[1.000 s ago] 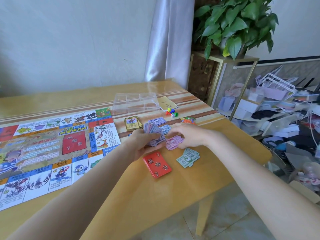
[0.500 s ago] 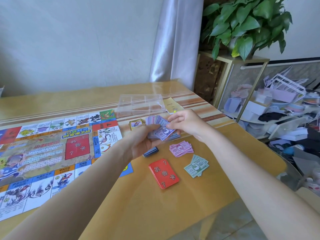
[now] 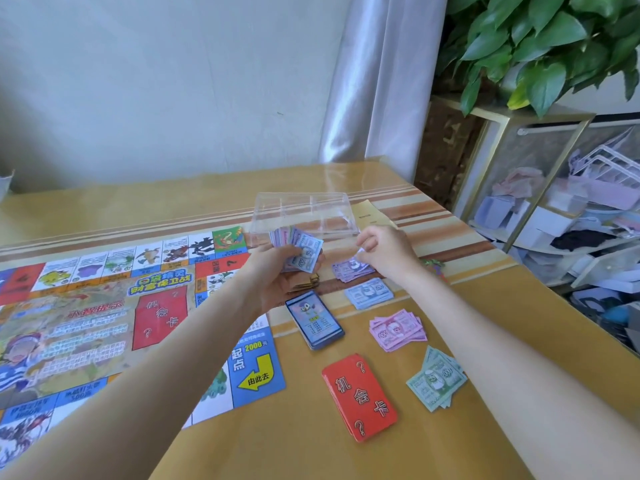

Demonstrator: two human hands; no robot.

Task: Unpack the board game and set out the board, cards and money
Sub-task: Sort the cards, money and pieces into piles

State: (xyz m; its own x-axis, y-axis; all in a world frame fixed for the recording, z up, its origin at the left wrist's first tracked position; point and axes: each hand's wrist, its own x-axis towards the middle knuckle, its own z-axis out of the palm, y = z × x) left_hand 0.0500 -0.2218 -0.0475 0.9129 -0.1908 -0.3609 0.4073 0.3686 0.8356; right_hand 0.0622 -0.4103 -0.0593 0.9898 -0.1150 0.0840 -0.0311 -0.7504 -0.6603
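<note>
Right hand (image 3: 384,249) now lower, over purple notes (image 3: 351,270).

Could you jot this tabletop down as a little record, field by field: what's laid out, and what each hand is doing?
board: game board flat on the table's left part
left hand: left hand grips a fan of mixed notes
right hand: right hand pinches a note over the purple pile
money piles: purple, blue pile, pink pile, green pile
cards: red deck, blue deck
tray: clear tray behind the hands
</note>
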